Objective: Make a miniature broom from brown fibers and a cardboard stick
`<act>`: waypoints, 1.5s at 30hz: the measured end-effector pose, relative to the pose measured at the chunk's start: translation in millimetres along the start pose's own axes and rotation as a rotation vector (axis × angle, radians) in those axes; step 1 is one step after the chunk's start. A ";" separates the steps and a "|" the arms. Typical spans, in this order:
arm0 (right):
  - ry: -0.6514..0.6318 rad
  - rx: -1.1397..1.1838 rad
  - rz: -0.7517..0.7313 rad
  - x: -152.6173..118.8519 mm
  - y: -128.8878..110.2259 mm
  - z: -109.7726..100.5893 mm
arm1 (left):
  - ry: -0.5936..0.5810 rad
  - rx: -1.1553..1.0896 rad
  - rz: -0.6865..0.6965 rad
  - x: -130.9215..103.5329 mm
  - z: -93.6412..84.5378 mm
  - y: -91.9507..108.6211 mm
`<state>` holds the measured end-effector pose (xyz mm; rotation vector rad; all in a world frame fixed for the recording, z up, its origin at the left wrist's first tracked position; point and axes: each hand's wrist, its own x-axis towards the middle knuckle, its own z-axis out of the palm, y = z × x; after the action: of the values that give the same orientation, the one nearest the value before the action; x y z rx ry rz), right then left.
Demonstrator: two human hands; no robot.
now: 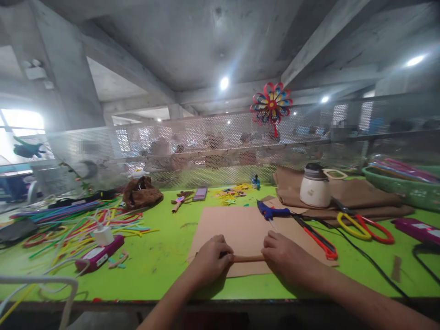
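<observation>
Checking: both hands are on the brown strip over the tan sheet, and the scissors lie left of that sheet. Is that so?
Not quite: in the head view, the scissors lie right of the tan sheet, not left. The left hand and right hand are on the brown strip over it.

Glue gun (270, 211) ahead (room leftward)

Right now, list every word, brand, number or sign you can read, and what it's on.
No text is readable.
Left purple power strip: pale markings, too blurred to read.
Right purple power strip: pale panel, too blurred.
Whitish jar: small mark, too blurred.
</observation>
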<state>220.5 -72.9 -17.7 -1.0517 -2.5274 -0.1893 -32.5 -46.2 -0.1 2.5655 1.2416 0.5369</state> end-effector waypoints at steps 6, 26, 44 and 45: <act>-0.015 0.043 0.088 5.4 -2.3 5.1 | -0.006 0.007 -0.028 1.7 -1.7 -0.1; -0.006 -0.008 0.030 14.1 -7.7 20.4 | 0.064 0.546 -0.064 -9.2 20.4 35.1; -0.001 0.166 0.082 10.2 2.0 23.8 | 0.042 0.589 0.129 -5.8 19.5 14.8; 0.014 0.164 0.079 10.1 2.4 23.6 | 0.040 0.591 0.134 -5.5 18.7 14.6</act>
<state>208.5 -58.2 -35.1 -1.0780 -2.4361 0.0324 -17.4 -60.4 -12.8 3.1515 1.4159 0.2695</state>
